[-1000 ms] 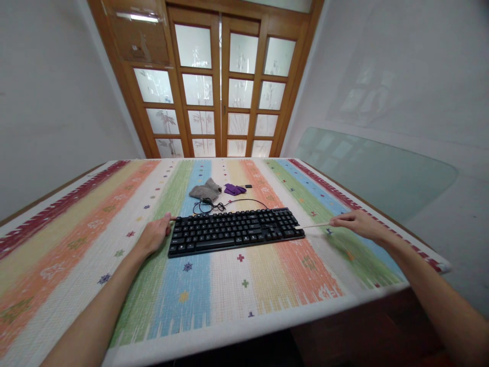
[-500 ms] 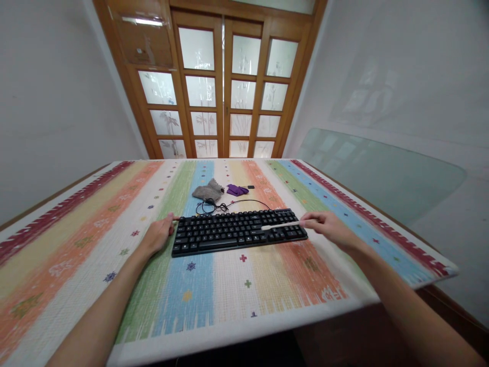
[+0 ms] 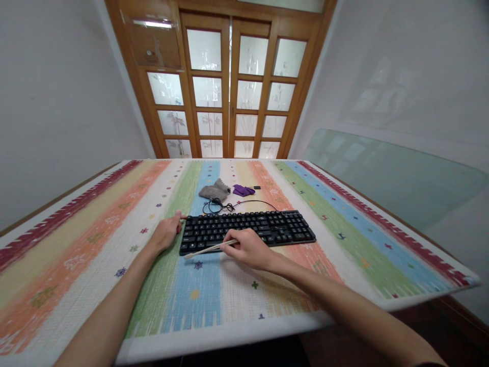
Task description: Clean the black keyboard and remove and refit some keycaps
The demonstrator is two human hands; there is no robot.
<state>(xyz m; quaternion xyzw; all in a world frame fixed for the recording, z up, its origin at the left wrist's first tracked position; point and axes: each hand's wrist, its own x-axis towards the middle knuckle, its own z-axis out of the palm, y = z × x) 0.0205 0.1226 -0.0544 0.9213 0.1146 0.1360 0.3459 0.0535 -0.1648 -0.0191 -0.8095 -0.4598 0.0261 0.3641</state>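
Observation:
A black computer keyboard [image 3: 284, 229] lies flat on the striped tablecloth. At its upper left corner, my left hand [image 3: 168, 232] steadies it, with one finger reaching onto the edge and the others curled in. My right hand [image 3: 248, 248] pinches a thin cotton swab [image 3: 208, 250], pale with a thicker whitish tip. This hand hovers over the front middle of the keyboard and covers some of the keys. The swab points left along the front edge, its tip by the front left corner; I cannot tell whether it touches.
Behind the keyboard lie its coiled black cable [image 3: 214, 205], a grey cloth [image 3: 216, 190], a folded purple cloth [image 3: 243, 190] and a small black object [image 3: 257, 187]. The table's front edge [image 3: 214, 340] runs close to me. A glass panel [image 3: 389, 178] stands at the right wall.
My right hand has moved with the swab from the keyboard's right end leftward to its front edge. My left hand stays at the left corner. The whole view has shifted slightly.

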